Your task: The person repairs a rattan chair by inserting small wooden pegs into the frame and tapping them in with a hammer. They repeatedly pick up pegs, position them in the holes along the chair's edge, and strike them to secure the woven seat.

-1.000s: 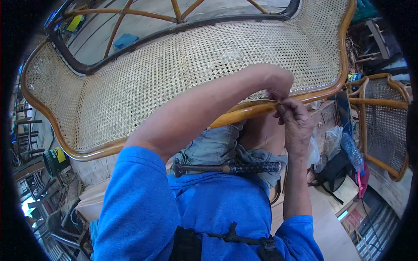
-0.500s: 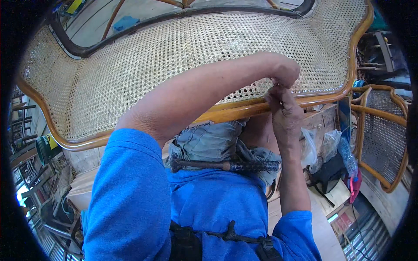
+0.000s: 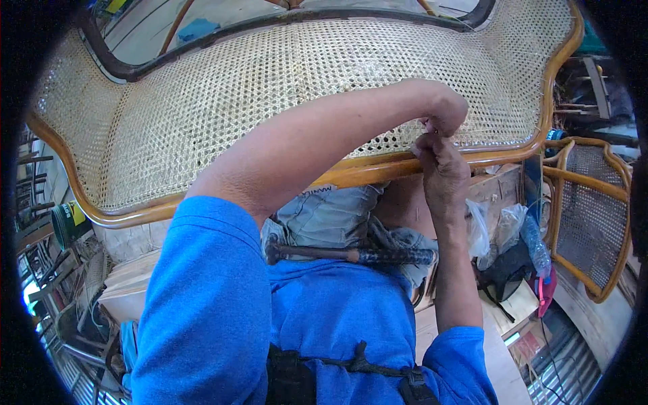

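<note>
A woven cane panel in a glossy brown wooden frame spans the space in front of me. My left arm reaches across it to the right. At its end my left hand is bent down over the panel's front edge, its fingers mostly turned out of sight. Just below, my right hand comes up at the frame with thumb and fingers pinched together, almost touching the left. Whatever is between the fingers is too small or hidden to name. A hammer-like tool with a dark head lies across my lap.
A brown frame with a grey woven panel stands at the right. Nearer are a plastic bottle, clear plastic bags and a black bag. A dark green container and stacked wooden furniture parts are at the left.
My left hand has shifted very slightly to the right, and the view has moved a little. Both hands stay together at the same part of the front edge.
</note>
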`<action>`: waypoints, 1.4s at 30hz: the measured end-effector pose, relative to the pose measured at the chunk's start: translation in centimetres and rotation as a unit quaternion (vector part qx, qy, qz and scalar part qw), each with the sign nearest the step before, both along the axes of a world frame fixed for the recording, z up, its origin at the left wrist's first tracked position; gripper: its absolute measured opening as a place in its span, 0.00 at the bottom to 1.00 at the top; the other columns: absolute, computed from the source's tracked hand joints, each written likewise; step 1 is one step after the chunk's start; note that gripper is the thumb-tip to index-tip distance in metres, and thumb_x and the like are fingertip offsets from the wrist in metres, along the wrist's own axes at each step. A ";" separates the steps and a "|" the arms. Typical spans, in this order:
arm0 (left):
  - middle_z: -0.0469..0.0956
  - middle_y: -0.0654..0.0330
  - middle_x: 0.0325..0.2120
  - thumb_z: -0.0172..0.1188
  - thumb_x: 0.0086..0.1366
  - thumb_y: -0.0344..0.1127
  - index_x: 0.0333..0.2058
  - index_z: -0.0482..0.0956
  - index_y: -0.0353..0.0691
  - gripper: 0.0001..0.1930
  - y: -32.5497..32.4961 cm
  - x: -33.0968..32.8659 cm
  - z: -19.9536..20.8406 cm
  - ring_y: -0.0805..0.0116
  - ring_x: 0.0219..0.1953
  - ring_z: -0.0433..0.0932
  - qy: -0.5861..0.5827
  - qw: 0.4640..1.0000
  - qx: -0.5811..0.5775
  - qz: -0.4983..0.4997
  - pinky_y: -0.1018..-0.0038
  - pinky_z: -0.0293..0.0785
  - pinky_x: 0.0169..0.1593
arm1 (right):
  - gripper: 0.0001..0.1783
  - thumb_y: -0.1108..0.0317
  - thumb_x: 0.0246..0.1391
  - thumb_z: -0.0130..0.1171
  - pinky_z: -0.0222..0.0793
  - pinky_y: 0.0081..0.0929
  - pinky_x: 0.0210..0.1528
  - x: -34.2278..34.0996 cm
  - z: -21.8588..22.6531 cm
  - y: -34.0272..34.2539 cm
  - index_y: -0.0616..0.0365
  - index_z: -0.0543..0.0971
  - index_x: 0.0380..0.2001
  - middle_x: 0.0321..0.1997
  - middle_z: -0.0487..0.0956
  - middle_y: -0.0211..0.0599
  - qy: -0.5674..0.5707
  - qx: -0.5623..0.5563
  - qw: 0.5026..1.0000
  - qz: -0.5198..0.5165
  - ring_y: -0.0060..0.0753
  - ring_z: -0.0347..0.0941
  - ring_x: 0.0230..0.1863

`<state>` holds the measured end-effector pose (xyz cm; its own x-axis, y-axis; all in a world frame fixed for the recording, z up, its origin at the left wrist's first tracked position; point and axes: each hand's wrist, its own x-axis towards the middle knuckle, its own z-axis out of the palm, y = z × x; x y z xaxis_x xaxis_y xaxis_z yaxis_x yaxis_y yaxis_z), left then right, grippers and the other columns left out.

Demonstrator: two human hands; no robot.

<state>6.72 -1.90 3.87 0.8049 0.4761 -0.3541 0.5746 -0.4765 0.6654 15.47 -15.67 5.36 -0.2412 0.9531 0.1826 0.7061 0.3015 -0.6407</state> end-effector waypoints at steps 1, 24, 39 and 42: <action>0.77 0.53 0.24 0.56 0.48 0.30 0.27 0.80 0.30 0.09 0.0 0.0 -0.2 0.61 0.24 0.75 -0.003 1.000 -0.003 0.009 0.66 0.71 0.26 | 0.06 0.77 0.47 0.56 0.68 0.29 0.37 0.0 0.0 0.0 0.58 0.76 0.32 0.29 0.77 0.40 -0.004 0.003 1.000 0.008 0.38 0.74 0.34; 0.78 0.58 0.29 0.53 0.52 0.32 0.31 0.80 0.37 0.10 0.6 3.3 0.4 0.64 0.30 0.73 0.076 0.976 0.081 -0.187 0.65 0.69 0.35 | 0.09 0.73 0.50 0.52 0.62 0.43 0.50 -1.0 -0.7 -1.0 0.61 0.74 0.36 0.40 0.74 0.49 -0.162 0.154 0.973 0.051 0.54 0.67 0.46; 0.79 0.55 0.29 0.58 0.52 0.33 0.30 0.81 0.36 0.09 -0.6 2.3 3.2 0.63 0.30 0.75 0.059 0.994 0.011 -0.094 0.65 0.70 0.35 | 0.09 0.74 0.48 0.48 0.60 0.44 0.54 -0.5 -1.7 -0.6 0.60 0.74 0.35 0.41 0.73 0.47 0.018 0.032 0.999 0.029 0.55 0.65 0.51; 0.79 0.56 0.28 0.57 0.52 0.33 0.29 0.81 0.37 0.08 -0.5 2.4 3.1 0.64 0.29 0.75 0.067 0.994 -0.039 -0.081 0.65 0.71 0.34 | 0.10 0.74 0.48 0.49 0.60 0.44 0.53 0.0 -0.8 -0.4 0.60 0.75 0.35 0.40 0.73 0.47 -0.226 0.122 0.963 0.083 0.55 0.65 0.51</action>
<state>9.11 -2.37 6.98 0.8113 0.3113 -0.4949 0.5814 -0.5195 0.6262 15.46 -16.04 4.57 -0.4947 0.8364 0.2358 0.8251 0.5373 -0.1746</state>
